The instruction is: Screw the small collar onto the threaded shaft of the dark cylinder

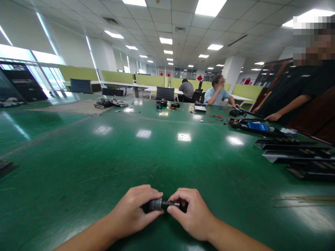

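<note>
Close to the near side of the green table (146,157), both hands meet around a dark cylindrical part (156,204) with a grey collar and a thinner, ribbed shaft. What kind of part it is I cannot make out. The thumb and fingers of my left hand (138,207) are wrapped round its thick end. From the other side, my right hand (192,212) pinches the ribbed shaft between thumb and index finger. The part lies roughly level, pointing left to right, and both its ends are partly hidden by my fingers.
Black metal channels (298,155) lie at the right, with thin brass-coloured rods (303,201) nearer me. A black tray with a blue packet (258,126) is beyond. A person in dark clothes (290,94) stands at the right; another in light blue (216,94) sits across the table.
</note>
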`<state>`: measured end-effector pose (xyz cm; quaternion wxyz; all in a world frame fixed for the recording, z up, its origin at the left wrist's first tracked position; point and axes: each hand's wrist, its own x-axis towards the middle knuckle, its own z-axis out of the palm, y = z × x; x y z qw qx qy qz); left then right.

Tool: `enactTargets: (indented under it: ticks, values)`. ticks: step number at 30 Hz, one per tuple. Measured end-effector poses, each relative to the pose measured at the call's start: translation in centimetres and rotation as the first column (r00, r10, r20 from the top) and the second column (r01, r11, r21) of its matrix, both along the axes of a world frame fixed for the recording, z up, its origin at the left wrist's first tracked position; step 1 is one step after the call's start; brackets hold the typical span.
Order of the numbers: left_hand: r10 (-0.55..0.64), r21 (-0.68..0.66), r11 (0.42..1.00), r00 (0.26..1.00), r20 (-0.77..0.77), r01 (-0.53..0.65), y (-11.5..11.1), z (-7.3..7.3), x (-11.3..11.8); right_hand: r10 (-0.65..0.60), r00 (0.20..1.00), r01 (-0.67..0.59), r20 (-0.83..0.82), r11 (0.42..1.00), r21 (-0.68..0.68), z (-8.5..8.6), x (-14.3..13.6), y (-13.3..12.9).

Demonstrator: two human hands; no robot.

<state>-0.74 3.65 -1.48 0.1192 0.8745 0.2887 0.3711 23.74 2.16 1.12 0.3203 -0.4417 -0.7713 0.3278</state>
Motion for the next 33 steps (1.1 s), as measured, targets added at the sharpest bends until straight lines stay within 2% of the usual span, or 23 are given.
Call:
enactTargets:
  ticks: [33]
  values:
    - [0.047, 0.033, 0.998, 0.999, 0.001, -0.047, 0.2, 0.3, -0.35, -0.043, 0.999, 0.043, -0.027, 0.999, 0.012, -0.08, 0.15, -0.09]
